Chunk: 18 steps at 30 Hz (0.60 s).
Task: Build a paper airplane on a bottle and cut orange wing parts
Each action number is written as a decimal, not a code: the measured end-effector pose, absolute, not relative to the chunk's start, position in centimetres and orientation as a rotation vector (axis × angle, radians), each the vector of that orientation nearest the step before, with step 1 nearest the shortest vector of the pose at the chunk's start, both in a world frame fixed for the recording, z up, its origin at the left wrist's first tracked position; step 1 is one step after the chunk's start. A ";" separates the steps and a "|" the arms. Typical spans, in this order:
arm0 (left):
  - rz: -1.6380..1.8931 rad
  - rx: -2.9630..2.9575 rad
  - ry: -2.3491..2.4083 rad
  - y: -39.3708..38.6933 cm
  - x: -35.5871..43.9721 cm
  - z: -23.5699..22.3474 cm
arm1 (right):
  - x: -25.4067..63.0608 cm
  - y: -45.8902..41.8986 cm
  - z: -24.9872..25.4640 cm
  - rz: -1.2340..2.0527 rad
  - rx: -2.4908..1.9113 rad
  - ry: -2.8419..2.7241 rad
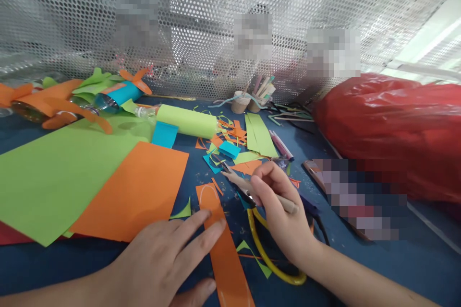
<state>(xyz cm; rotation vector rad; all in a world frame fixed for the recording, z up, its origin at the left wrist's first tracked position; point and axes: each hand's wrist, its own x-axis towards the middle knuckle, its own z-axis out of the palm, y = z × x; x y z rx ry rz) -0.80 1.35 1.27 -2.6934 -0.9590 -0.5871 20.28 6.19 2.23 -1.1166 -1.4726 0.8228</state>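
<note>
My left hand lies with its fingers apart on an orange paper strip, pressing it to the table. A pale rounded outline marks the strip's far end. To the right, my right hand is closed around a slim pale pen, held above the table and apart from the strip. Under that hand lies a pair of scissors with a yellow handle, partly hidden. Green paper offcuts lie beside the strip.
Green and orange sheets cover the left. Behind are a green-wrapped bottle, a blue-wrapped bottle and paper scraps. Two cups of sticks stand by the perforated metal wall. A phone and red plastic bag are right.
</note>
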 end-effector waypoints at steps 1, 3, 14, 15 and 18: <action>-0.629 -2.683 -0.979 1.4 -0.8 1.3 | 20.3 6.2 2.2 0.839 -1.115 -1.476; -0.725 -2.671 -1.006 1.5 -0.9 1.3 | 20.3 6.2 2.2 0.883 -1.131 -1.491; -0.636 -2.828 -0.900 1.5 -0.6 1.1 | 20.5 6.8 1.0 0.949 -1.313 -1.572; -0.632 -2.833 -0.903 1.5 -0.7 1.0 | 20.5 6.8 1.1 0.945 -1.319 -1.574; -0.596 -2.857 -0.922 1.4 -0.9 0.6 | 20.4 6.8 1.3 0.938 -1.333 -1.580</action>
